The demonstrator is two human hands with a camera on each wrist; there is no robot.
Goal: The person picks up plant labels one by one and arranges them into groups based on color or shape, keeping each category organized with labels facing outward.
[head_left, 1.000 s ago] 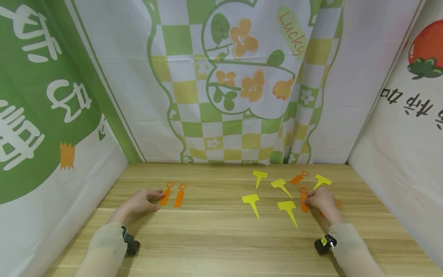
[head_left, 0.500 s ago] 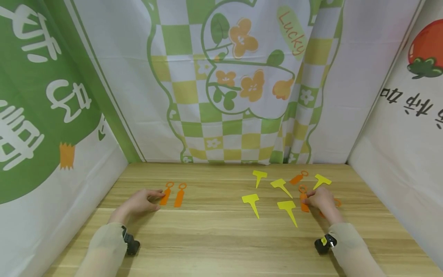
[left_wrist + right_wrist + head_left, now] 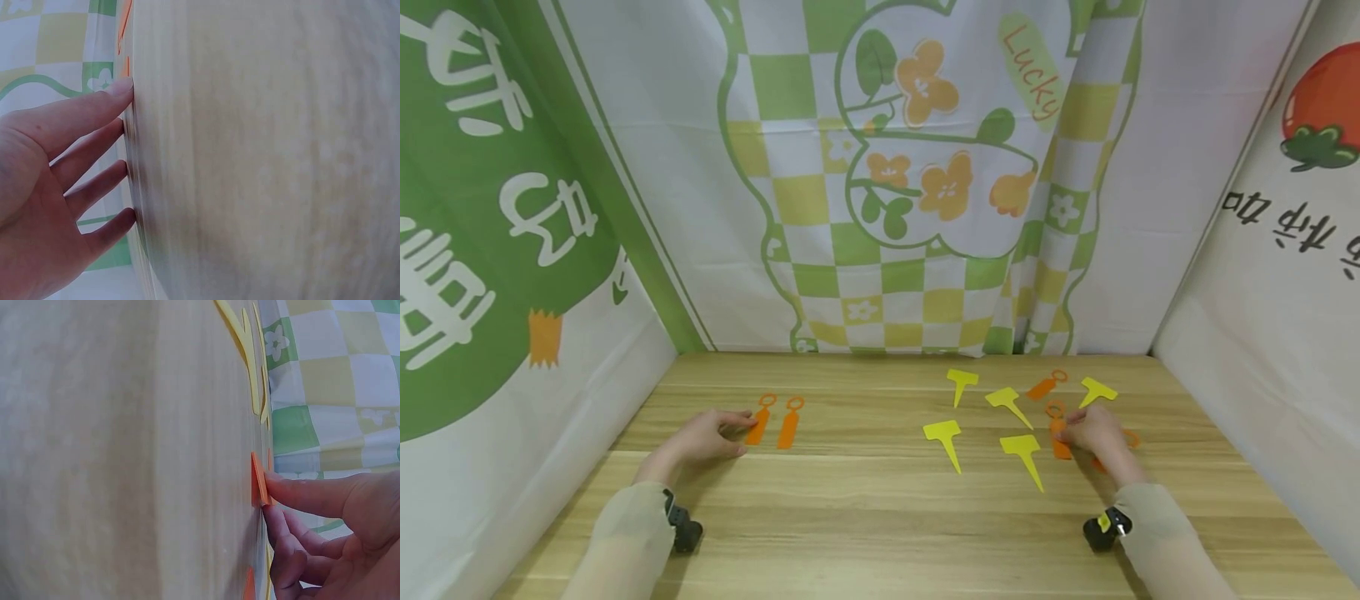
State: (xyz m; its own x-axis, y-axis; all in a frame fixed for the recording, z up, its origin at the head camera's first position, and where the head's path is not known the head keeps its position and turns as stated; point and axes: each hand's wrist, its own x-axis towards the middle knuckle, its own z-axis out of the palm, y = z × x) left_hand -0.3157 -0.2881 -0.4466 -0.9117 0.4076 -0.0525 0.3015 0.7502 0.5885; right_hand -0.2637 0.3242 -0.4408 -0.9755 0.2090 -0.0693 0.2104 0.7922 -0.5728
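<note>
On the left of the table lie two orange ring-topped tags [image 3: 787, 429], side by side. My left hand [image 3: 700, 437] rests by the left-hand one, its fingers loosely bent and fingertips on the tabletop; in the left wrist view nothing is held. At the right, my right hand [image 3: 1097, 432] pinches another orange tag [image 3: 258, 478] between thumb and finger. That tag's near end is tilted a little off the wood in the right wrist view. Another orange tag [image 3: 1132, 437] is partly hidden behind this hand, and one more orange tag [image 3: 1042, 388] lies farther back.
Several yellow T-shaped plant labels [image 3: 1021, 448] lie scattered left of and behind the right hand. One yellow label [image 3: 1099, 389] is just beyond its fingers. The wooden table [image 3: 880, 517] is bordered by a checked curtain [image 3: 902, 283] behind and printed cloth on both sides.
Both hands stay almost where they were. The orange tag in my right hand has turned very slightly; the other tags and labels lie as before.
</note>
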